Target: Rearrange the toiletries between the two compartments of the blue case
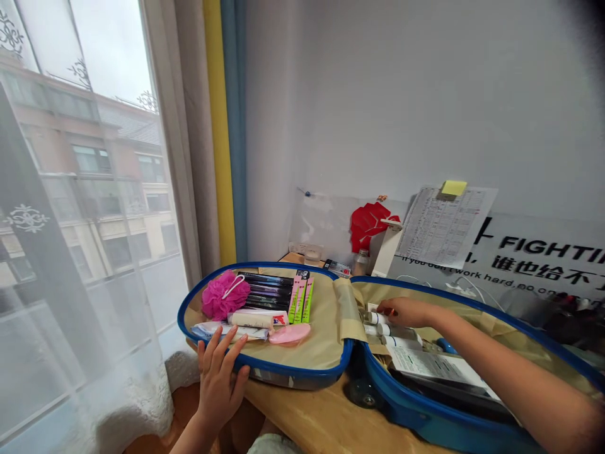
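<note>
An open blue hard-shell suitcase (307,380) with a beige lining lies on the table. My left hand (220,372) rests on the near rim of its left half, fingers spread, close to a flat plastic packet. That half holds a pink bath puff (224,295), several dark pens in a row (265,290), pink-and-green slim packets (301,296), a cream-coloured tube (253,319) and a pink oval item (289,333). Over in the right half, my right hand (401,311) is bent down with fingers drawn together at several white bottles (401,341). What its fingertips grip is hidden.
A white printed box (430,366) lies in the right half. Behind the suitcase stand a glass jar (362,261) and a white upright stand (386,247). Papers (447,224) hang above a lettered banner. Curtains (189,139) and a window are at left. The wooden table (302,413) shows in front.
</note>
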`<state>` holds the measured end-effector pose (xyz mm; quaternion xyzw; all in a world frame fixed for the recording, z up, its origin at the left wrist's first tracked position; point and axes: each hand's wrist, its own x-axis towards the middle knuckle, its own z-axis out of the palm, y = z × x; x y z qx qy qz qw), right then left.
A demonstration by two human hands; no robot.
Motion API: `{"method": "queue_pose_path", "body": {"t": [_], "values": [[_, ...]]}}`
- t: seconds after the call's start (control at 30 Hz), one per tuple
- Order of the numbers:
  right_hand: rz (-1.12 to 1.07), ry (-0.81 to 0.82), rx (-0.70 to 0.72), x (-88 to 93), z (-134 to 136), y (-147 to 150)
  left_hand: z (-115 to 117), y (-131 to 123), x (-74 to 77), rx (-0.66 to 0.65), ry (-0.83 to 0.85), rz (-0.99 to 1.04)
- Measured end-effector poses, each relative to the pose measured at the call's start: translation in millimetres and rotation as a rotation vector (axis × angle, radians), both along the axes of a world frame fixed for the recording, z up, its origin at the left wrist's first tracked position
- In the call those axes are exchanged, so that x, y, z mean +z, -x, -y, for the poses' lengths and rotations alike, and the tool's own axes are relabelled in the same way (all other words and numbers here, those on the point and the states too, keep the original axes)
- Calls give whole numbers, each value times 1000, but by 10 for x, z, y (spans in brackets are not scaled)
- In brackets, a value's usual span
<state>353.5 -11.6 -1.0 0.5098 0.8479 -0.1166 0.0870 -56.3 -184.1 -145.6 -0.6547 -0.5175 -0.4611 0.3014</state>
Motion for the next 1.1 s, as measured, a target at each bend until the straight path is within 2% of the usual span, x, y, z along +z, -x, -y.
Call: {"method": "queue_pose_path", "body": {"t": [0.23, 0.53, 0.63, 0.8, 0.87, 0.93, 1.0, 1.1], "values": [[46, 64, 7, -16, -15, -13, 2, -10, 9, -13, -10, -3], [57, 1, -49, -1, 45, 42, -5, -7, -12, 1, -6, 6], [26, -38, -80, 131, 47, 25, -5, -14, -2, 1, -14, -4], [-123, -187, -129, 628, 75, 102, -4, -22, -1, 16, -3, -9], [-207, -242, -113, 789, 91, 304, -1, -22, -2, 22, 6, -9], [-277, -272, -81, 845, 94, 642, 5, -23, 4, 20, 3, -14], [-320, -264, -34, 784, 83, 1081, 10, -24, 13, 13, -5, -21], [-344, -211, 71, 544, 62, 1776, 14, -23, 19, 9, -3, -23]]}}
